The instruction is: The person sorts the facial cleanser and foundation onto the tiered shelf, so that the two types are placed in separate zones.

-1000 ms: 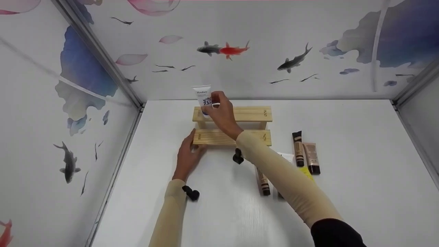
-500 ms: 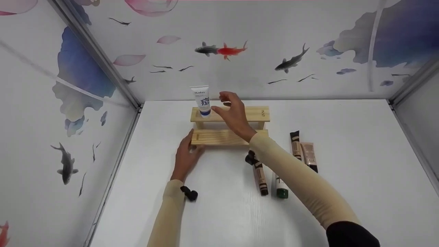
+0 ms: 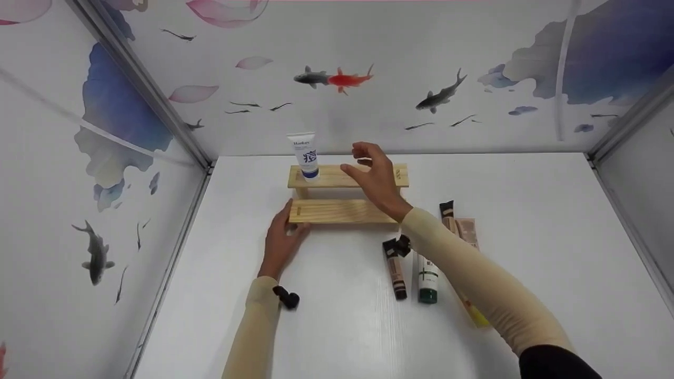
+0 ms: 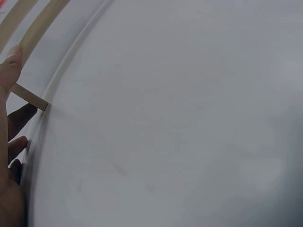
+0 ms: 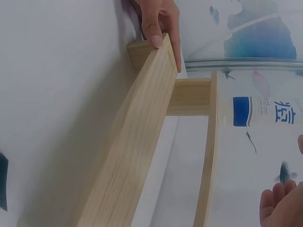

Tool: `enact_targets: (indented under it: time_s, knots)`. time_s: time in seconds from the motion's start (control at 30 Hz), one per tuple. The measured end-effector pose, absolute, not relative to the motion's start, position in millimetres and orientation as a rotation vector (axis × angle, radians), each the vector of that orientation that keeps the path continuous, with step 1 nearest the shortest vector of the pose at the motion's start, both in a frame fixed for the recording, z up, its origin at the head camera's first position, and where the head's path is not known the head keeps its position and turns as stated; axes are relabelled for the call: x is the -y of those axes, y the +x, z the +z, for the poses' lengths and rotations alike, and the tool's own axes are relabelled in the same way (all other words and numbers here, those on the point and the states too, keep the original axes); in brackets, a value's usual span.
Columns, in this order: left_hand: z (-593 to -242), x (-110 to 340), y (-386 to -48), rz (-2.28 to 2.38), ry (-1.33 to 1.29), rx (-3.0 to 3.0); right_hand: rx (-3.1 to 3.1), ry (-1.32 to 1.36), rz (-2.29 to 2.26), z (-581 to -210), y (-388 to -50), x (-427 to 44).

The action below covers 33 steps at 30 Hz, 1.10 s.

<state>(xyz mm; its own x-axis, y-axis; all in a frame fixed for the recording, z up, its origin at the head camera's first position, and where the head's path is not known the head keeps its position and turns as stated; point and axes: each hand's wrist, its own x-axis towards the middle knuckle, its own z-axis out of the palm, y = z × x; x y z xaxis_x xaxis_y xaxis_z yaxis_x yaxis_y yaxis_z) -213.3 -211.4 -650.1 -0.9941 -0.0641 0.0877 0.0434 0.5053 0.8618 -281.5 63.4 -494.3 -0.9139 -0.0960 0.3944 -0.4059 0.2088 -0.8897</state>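
A two-tier wooden rack [image 3: 342, 211] stands near the back of the white table. On the left end of its upper, rear board a white tube with a blue cap [image 3: 307, 158] stands upright. The left hand [image 3: 280, 243] grips the left end of the lower board; in the right wrist view that hand [image 5: 158, 19] has its thumb on the board's edge. Over the right part of the rack, the right hand [image 3: 378, 179] hovers with relaxed, parted fingers and holds nothing. A gap separates it from the tube.
Right of the rack lie a brown-and-black tube [image 3: 395, 271], a white tube with a green cap [image 3: 428, 281], another dark-ended tube [image 3: 447, 210], a pinkish tube [image 3: 467, 230] and a yellow item [image 3: 478, 317], partly under the right forearm. Printed walls enclose the table.
The right hand has let go of the white tube and moved right, leaving it standing on the upper board. The left hand keeps its grip on the rack. The head view has shifted slightly.
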Motion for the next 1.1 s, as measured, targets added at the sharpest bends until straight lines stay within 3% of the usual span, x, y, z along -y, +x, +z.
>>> enact_targets:
  time_s: [1.1]
  knots:
    - [-655,214,-218,-1.473,-0.013,2.638,2.184,0.633,1.719,-494,-261,-110]
